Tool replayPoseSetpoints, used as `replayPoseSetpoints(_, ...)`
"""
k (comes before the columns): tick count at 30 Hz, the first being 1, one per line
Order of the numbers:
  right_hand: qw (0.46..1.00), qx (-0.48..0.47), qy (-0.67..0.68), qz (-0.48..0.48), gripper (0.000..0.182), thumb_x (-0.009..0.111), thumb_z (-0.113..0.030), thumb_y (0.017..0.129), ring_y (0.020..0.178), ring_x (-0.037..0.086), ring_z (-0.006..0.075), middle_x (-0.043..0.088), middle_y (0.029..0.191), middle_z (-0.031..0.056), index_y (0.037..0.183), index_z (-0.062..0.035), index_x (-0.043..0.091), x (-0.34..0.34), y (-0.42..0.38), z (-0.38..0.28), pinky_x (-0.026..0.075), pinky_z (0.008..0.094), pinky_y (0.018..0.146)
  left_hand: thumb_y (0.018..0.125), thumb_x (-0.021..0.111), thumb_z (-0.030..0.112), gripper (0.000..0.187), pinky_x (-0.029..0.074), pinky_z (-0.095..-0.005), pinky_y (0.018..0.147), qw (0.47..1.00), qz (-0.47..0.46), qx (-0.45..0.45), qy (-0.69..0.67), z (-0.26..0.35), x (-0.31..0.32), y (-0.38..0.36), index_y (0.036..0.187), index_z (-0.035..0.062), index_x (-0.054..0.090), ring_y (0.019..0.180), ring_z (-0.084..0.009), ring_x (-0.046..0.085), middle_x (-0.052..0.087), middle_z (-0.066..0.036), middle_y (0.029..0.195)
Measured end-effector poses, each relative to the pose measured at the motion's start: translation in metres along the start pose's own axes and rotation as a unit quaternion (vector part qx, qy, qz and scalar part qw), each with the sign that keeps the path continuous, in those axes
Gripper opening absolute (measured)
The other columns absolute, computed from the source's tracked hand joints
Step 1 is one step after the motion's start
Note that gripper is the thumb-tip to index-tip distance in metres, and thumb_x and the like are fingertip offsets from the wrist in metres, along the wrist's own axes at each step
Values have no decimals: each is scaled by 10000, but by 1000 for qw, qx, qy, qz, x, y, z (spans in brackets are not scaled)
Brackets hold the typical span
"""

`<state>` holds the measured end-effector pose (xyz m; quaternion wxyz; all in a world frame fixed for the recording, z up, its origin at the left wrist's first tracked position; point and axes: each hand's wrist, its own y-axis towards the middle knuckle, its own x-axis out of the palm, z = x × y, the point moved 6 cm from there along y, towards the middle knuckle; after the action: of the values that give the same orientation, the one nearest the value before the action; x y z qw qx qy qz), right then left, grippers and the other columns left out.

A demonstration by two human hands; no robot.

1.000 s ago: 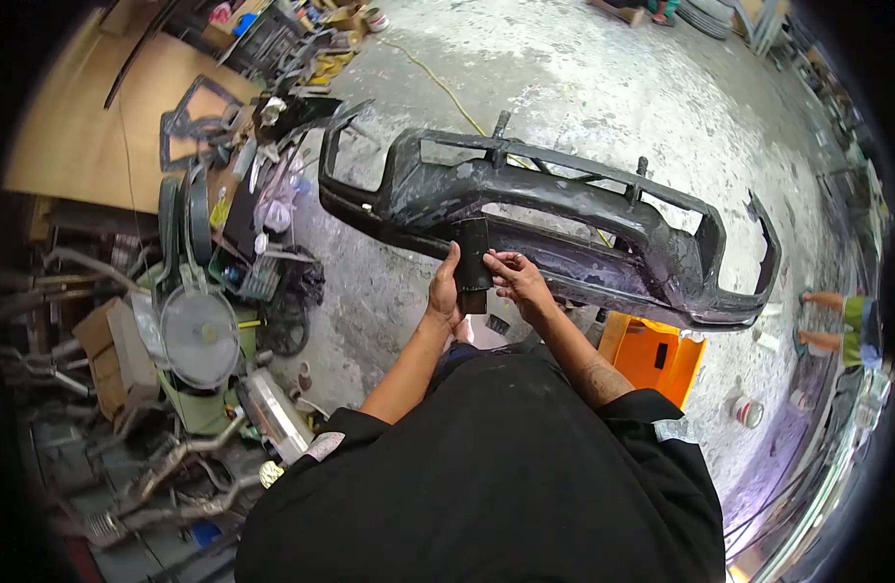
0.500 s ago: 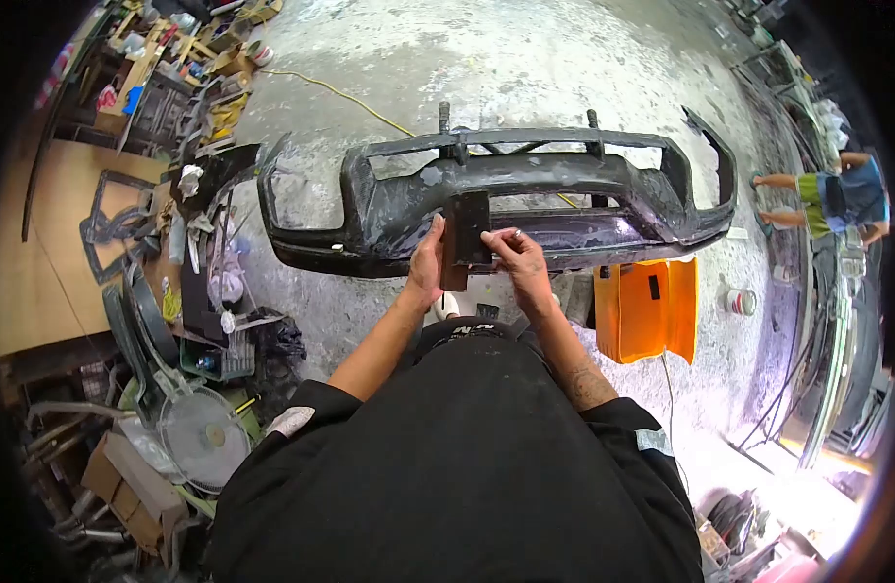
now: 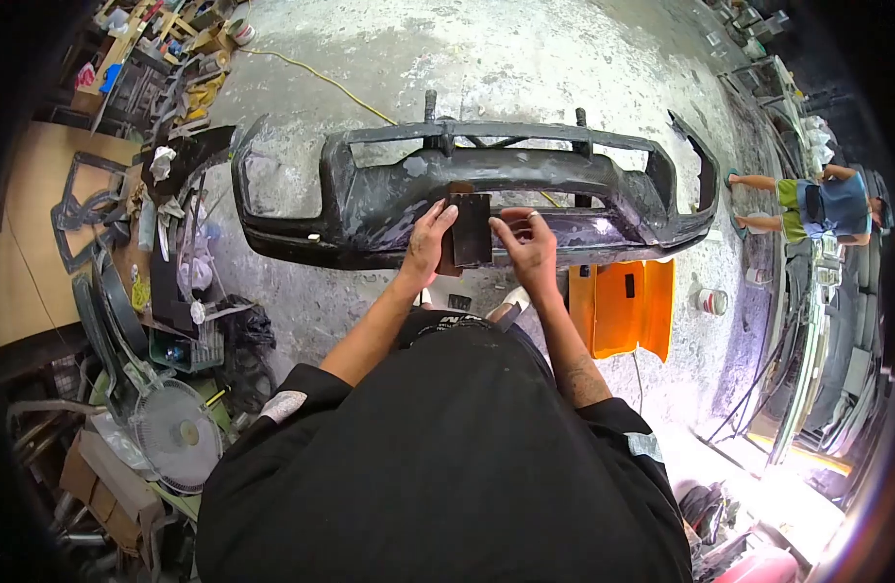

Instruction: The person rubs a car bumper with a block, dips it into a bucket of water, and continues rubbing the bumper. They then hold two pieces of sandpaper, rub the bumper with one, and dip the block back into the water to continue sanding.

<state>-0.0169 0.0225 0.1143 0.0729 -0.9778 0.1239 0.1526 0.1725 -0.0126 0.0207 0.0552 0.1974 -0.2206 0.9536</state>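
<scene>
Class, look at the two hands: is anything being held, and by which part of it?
A dark rectangular piece: the left hand grips its left edge, near the top. Whether the right hand, at its right edge, touches it cannot be told.

Covered parts and blurred rims.
The left hand (image 3: 425,243) covers part of the dark pad (image 3: 474,231), which hides much of the brown strip (image 3: 449,260); whether the right hand's (image 3: 532,250) thumb touches the pad is too small to tell. Hands and pad hide part of the black frame (image 3: 525,171), which hides a stretch of yellow cord (image 3: 321,77). Past the floor's (image 3: 525,58) left edge, dark vignette cuts off the wooden board (image 3: 41,223); small clutter at its upper left corner blurs.
</scene>
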Motion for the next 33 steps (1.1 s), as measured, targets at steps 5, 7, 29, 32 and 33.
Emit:
replayPoseSetpoints(5,959,166,156,-169,320,826,-276,938,750,656,96,720,871,31,1059,4,730,7,-1,41,521,245,704,1058,595,326,573,488,-326,1071,995,-32,8,97,38,20,-26,1491,-39,512,1260,-191,628,638,-139,1392)
replayPoseSetpoints(7,953,170,183,-169,291,814,-258,949,730,646,92,703,847,19,1049,2,731,7,-7,44,516,242,692,1068,582,336,516,462,-315,1085,992,-10,38,121,43,22,-31,1426,-34,571,1241,-168,618,648,-118,1354)
replayPoseSetpoints(29,931,100,351,-27,72,743,-70,977,951,756,206,752,1032,90,1015,-28,699,0,-7,51,607,316,816,1062,604,453,556,597,-317,727,990,-91,-77,-79,12,1,-34,1385,1,573,874,-167,719,718,-104,1128)
replayPoseSetpoints(32,985,-133,93,-62,99,743,-5,937,1048,742,214,766,1139,108,1035,-8,731,-3,-10,10,593,321,900,1069,553,524,567,616,-358,721,977,-105,-110,-149,4,0,-34,1365,42,589,875,-193,734,721,-109,1127)
replayPoseSetpoints(33,979,-173,31,-104,204,726,53,899,1103,727,213,760,1194,102,1088,-20,748,-3,-12,0,575,320,943,1065,581,479,528,614,-347,745,971,-111,-108,-184,7,4,-35,1359,41,592,884,-177,727,719,-98,1122)
